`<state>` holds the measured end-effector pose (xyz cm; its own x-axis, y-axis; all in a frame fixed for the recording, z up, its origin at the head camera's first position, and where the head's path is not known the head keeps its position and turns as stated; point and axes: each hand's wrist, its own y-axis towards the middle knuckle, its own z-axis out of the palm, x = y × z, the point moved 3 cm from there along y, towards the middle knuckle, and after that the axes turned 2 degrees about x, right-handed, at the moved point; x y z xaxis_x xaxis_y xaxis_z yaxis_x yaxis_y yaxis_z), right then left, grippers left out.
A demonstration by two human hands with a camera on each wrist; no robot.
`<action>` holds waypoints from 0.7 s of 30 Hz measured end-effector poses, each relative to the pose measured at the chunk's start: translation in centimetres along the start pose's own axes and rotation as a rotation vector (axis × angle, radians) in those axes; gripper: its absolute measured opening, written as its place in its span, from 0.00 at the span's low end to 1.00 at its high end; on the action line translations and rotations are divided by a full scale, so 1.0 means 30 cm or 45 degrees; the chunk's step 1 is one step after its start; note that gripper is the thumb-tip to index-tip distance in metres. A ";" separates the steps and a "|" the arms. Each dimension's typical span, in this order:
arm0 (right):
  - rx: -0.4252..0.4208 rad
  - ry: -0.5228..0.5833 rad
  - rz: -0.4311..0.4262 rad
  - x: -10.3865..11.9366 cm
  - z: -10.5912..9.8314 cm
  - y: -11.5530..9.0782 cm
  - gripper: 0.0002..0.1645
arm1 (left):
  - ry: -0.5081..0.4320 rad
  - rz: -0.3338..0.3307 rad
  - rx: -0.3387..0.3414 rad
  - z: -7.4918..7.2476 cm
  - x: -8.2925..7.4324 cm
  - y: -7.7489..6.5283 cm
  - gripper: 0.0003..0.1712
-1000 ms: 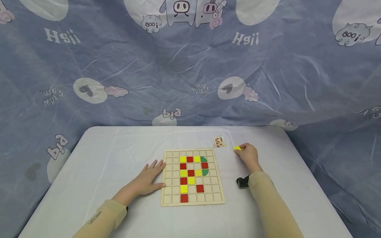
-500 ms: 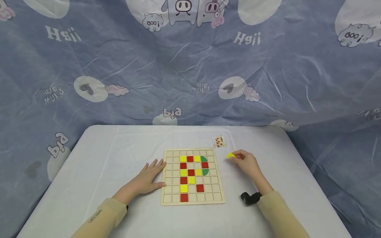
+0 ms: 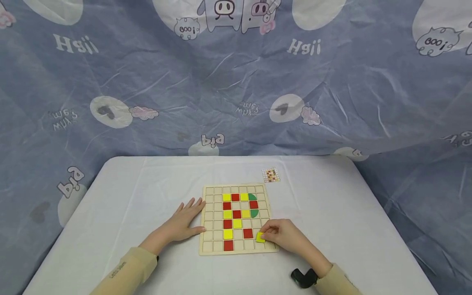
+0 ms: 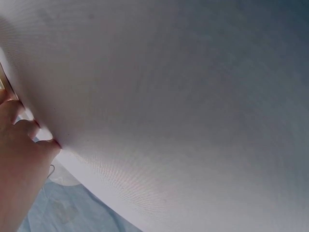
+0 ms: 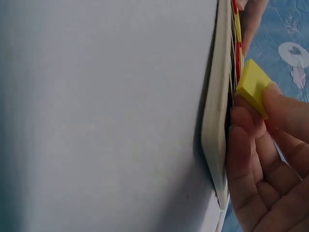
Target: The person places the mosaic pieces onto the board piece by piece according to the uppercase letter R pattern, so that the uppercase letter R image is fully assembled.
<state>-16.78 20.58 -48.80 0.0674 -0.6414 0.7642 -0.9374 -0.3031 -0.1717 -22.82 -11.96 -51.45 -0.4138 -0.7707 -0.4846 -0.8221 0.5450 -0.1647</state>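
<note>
A wooden grid board (image 3: 213,245) lies on the white table, with red, yellow and green tiles set in some of its squares. My right hand (image 3: 285,236) pinches a yellow square tile (image 3: 260,237) between thumb and fingers over the lower right part of the board, just right of a red tile (image 3: 248,233). In the right wrist view the yellow tile (image 5: 254,87) is tilted, close to the board's surface. My left hand (image 3: 180,221) rests flat with spread fingers, thumb and fingertips touching the board's left edge. Only part of the left hand (image 4: 24,159) shows in its wrist view.
A small printed pattern card (image 3: 271,175) lies behind the board's far right corner. White cloth covers the table (image 3: 155,180), and a blue patterned curtain (image 3: 236,82) hangs behind it. A black wrist device (image 3: 304,278) sits by the right sleeve.
My right hand has carried the yellow tile from the table right of the card, toward me and left, to above the board. The left hand stays in place.
</note>
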 end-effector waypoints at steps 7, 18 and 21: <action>-0.002 -0.067 -0.075 0.029 0.020 -0.013 0.02 | 0.024 -0.014 -0.010 -0.002 -0.006 -0.005 0.50; -0.034 -0.139 -0.110 0.034 0.038 -0.013 0.02 | 0.018 -0.029 -0.004 -0.007 -0.004 -0.010 0.51; -0.044 -0.155 -0.088 0.033 0.044 -0.010 0.04 | 0.025 -0.026 -0.009 -0.005 -0.003 -0.008 0.51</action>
<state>-15.97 19.11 -48.80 0.1715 -0.7011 0.6921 -0.9401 -0.3265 -0.0979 -22.65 -12.07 -51.23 -0.4046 -0.7880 -0.4641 -0.8333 0.5268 -0.1679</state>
